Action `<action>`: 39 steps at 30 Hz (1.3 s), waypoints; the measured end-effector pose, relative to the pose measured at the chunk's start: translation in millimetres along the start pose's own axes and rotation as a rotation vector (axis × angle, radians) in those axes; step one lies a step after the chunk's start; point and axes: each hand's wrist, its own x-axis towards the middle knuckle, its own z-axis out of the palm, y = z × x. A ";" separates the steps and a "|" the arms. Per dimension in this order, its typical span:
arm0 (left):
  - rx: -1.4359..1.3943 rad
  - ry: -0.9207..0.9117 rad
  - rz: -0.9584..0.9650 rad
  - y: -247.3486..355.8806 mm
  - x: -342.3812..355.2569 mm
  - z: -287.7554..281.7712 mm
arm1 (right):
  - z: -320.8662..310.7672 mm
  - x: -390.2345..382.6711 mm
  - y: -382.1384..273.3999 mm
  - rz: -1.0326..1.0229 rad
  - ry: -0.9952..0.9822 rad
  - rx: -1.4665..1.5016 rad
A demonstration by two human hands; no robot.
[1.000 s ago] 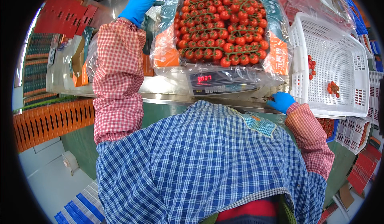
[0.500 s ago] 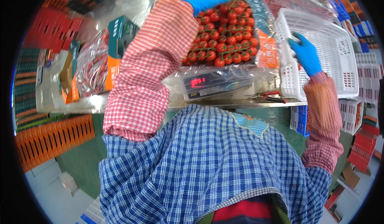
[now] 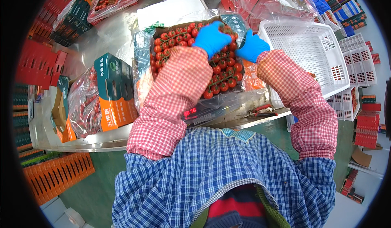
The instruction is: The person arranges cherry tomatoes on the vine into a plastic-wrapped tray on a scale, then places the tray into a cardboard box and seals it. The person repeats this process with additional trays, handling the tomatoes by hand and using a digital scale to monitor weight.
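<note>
A shallow box (image 3: 140,59) lined with clear film holds many red cherry tomatoes (image 3: 222,77) on green vines. It rests on a digital scale (image 3: 203,117) with a red display, partly covered by film and my left sleeve. My left hand (image 3: 212,39), in a blue glove, lies over the far right part of the tomatoes, its fingers curled around some of them; the fingertips are partly hidden. At the box's right edge is my right hand (image 3: 253,46), also blue-gloved, thumb apart from its fingers, which point left to the tomatoes. I see nothing in it.
Right of the box stands a white plastic basket (image 3: 303,28) with a few tomatoes. Red-handled pliers or snips (image 3: 262,110) lie near the table's front edge. At left stands a green and orange carton (image 3: 116,93) beside film-wrapped produce (image 3: 83,105). White paper (image 3: 171,10) lies behind the box.
My right hand has left the white basket and come to the box's right edge. My left hand has moved from the far edge down onto the tomatoes. The view has shifted.
</note>
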 end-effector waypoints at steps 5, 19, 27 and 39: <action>0.111 0.119 0.027 0.1 -23.0 23.4 | 5.0 -5.2 14.2 -0.062 0.020 0.141; -0.200 -0.177 -0.113 17.1 -38.9 1.5 | 9.7 -10.3 45.7 -0.216 0.100 0.507; 0.048 -0.123 0.041 24.5 -40.7 23.4 | 5.7 -9.1 40.4 -0.231 0.109 0.514; 0.254 0.098 0.100 8.5 -42.6 26.6 | 2.6 -8.2 36.1 -0.200 -0.033 0.544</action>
